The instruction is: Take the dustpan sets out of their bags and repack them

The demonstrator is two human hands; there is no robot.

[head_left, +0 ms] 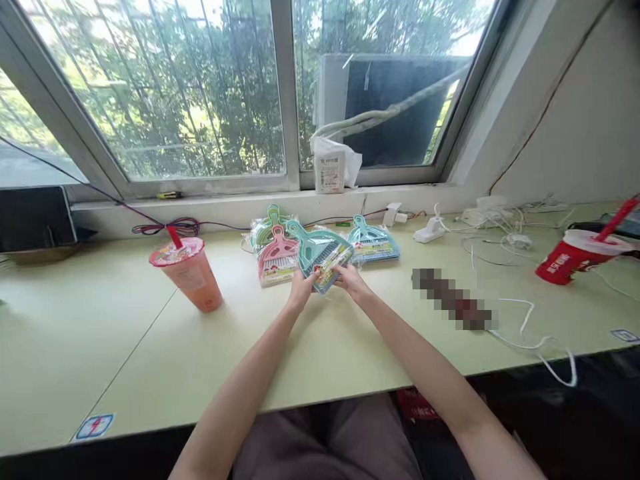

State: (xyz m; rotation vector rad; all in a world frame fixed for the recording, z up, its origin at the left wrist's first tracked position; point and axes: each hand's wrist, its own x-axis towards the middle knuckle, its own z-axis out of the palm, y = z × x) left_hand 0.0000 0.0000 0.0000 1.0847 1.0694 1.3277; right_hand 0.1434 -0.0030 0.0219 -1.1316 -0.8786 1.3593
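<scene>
Above the table: a window (200, 100) in a grey frame (284, 93) was set along the back, and trees (245, 127) and a large dark-fronted box (395, 110) were seen through its glass.
Sill (240, 202): a pack of tissues (330, 172) was stood beneath the right pane; a yellow-and-black tool (169, 195) was laid well to the left.
Table (350, 360): its pale yellow-green top was crossed on the left by a thin seam (135, 360), and a sticker (94, 427) was placed near the front edge.
Held packet: a blue-green packet (320, 250), with a dustpan and brush in clear wrap, was held at the table's middle; whether the table was touched by it could not be told.
Hands: its near end was pinched by the left hand (301, 288) and the right hand (353, 280), one at either side.
Other packets: a pink packet (278, 257) and a green packet (273, 217) were overlapped just to the left; a second blue-green one (377, 243) was laid just to the right.
Cups: an orange cup (193, 277) was stood on the left, a red cup (563, 260) far right.
Cables: a dark cable (170, 227) was coiled by the wall; white cables (500, 223) were tangled at right, near a plug (429, 231).
Blurred patch (453, 300): whatever lay there was hidden by pixels.
</scene>
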